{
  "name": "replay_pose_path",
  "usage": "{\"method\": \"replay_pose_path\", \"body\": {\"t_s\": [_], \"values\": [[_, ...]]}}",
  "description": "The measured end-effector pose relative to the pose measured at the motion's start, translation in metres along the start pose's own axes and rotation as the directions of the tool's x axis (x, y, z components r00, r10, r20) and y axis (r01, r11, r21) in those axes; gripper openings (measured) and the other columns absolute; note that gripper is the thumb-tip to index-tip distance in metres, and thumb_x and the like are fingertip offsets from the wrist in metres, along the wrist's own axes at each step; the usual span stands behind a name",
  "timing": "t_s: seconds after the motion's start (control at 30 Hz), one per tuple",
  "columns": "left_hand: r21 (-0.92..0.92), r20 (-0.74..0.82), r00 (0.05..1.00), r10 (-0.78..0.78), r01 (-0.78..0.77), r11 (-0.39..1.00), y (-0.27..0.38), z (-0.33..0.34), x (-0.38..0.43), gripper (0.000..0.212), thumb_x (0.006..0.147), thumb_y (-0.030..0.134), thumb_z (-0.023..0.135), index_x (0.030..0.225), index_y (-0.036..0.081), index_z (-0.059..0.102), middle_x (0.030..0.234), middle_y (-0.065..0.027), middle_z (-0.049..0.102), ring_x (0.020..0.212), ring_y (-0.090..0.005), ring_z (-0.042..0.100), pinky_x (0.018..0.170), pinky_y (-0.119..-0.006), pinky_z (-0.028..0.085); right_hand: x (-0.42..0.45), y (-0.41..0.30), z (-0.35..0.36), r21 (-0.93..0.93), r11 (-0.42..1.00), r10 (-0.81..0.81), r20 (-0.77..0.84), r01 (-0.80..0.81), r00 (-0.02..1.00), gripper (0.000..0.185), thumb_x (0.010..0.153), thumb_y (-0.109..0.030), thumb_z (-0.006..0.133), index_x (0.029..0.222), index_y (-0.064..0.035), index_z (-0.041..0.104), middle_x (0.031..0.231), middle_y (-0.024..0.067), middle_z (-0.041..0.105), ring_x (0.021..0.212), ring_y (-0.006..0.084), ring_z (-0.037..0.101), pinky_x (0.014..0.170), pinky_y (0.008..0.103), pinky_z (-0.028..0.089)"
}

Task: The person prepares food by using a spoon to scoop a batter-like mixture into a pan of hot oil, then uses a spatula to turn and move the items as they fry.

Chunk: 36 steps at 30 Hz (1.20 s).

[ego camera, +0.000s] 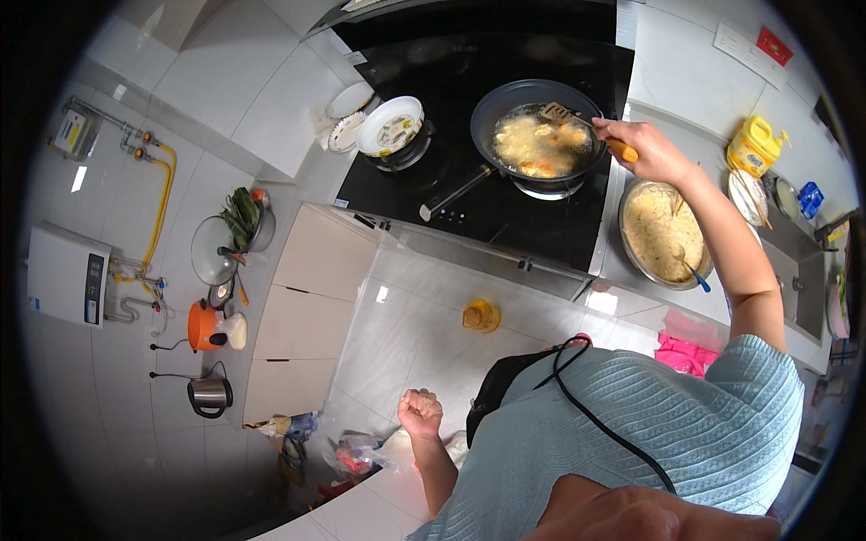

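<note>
My right hand is closed around the orange handle of a slotted turner. The turner's slotted head rests in a dark frying pan, over battered pieces, pale to golden brown, frying in bubbling oil. Near that forearm, on the counter, stands a large metal bowl of pale, thick batter. Chopsticks and a blue-handled spoon lean in the batter. Away from the stove, low at my side, my left hand is curled into a fist, with nothing visible in it.
The frying pan's handle juts over the cooktop's front. A white patterned dish sits on the other burner. By the sink stands a yellow jug. On the floor is a bottle of yellow liquid. An electric kettle occupies the side counter.
</note>
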<state>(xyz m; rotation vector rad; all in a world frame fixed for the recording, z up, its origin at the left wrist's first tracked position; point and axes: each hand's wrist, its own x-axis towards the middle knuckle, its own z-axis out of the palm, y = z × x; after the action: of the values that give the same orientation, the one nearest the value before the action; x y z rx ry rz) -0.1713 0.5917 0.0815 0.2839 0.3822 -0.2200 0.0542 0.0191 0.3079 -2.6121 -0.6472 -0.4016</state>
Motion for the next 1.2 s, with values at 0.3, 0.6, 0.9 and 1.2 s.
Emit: {"method": "replay_pose_path", "body": {"t_s": [0.3,0.6,0.9,1.2], "values": [[-0.015,0.052,0.998,-0.034,0.035,0.999,0.002,0.003,0.007,0.033,0.087,0.019,0.050,0.058,0.011,0.037,0.055,0.0006,0.033,0.049,-0.0110,0.031,0.039,-0.022,0.026,-0.005,0.054,0.041,-0.016,0.993,0.113,-0.061,-0.114,0.992,0.021,0.084,-0.003,0.061,0.104,-0.0006,0.057,0.110,0.0180,0.063,0.115,0.0345,0.055,0.087,0.0429,0.049],[-0.017,0.046,0.998,-0.037,0.038,0.999,0.003,-0.001,0.009,0.032,0.087,0.019,0.049,0.059,0.012,0.037,0.055,0.0008,0.032,0.049,-0.0108,0.031,0.039,-0.022,0.026,-0.013,0.031,0.012,0.226,0.923,0.350,-0.160,-0.311,0.923,0.022,0.084,-0.010,0.065,0.104,-0.0039,0.060,0.097,0.0115,0.067,0.089,0.0242,0.065,0.082,0.0336,0.051],[-0.049,0.016,0.998,-0.056,0.057,0.997,0.003,0.001,0.015,0.032,0.086,0.019,0.051,0.058,0.013,0.036,0.055,0.0017,0.031,0.049,-0.0107,0.030,0.039,-0.022,0.025,-0.002,0.034,0.019,0.033,0.990,0.143,-0.191,-0.140,0.971,0.032,0.080,-0.003,0.064,0.111,-0.0033,0.057,0.111,0.0170,0.064,0.103,0.0335,0.061,0.087,0.0394,0.050],[-0.058,0.023,0.999,-0.043,0.044,0.997,0.003,-0.002,0.006,0.032,0.084,0.019,0.050,0.057,0.011,0.035,0.054,0.0004,0.032,0.049,-0.0113,0.031,0.040,-0.023,0.026,-0.015,0.039,0.044,0.001,0.992,0.129,-0.022,-0.129,0.991,0.030,0.080,0.000,0.060,0.109,-0.0001,0.055,0.116,0.0184,0.061,0.117,0.0350,0.053,0.091,0.0418,0.048]]}}
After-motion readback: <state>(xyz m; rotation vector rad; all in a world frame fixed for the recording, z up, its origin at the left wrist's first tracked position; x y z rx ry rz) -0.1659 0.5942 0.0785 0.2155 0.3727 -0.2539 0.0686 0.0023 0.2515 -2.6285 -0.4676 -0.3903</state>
